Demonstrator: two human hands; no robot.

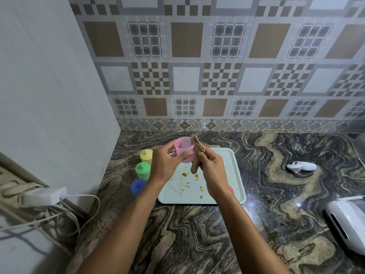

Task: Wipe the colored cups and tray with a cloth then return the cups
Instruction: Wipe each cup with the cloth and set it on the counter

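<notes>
Above the tray's far left corner, the pink cup [184,148] is held aloft, the left hand [166,165] curled round its wall. Just beside it, the right hand [212,171] pinches a folded tan cloth [197,155]. The pale tray [223,159] below carries orange stains. Off its left edge, yellow [146,155], green [143,170] and blue cups [138,186] stand in a row on the marbled counter [276,194]. A white controller [301,167] lies well to the right.

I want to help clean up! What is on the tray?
Orange-brown spots dot the pale tray. A small red thing peeks out behind the right forearm; the arms cover the rest of it.
</notes>
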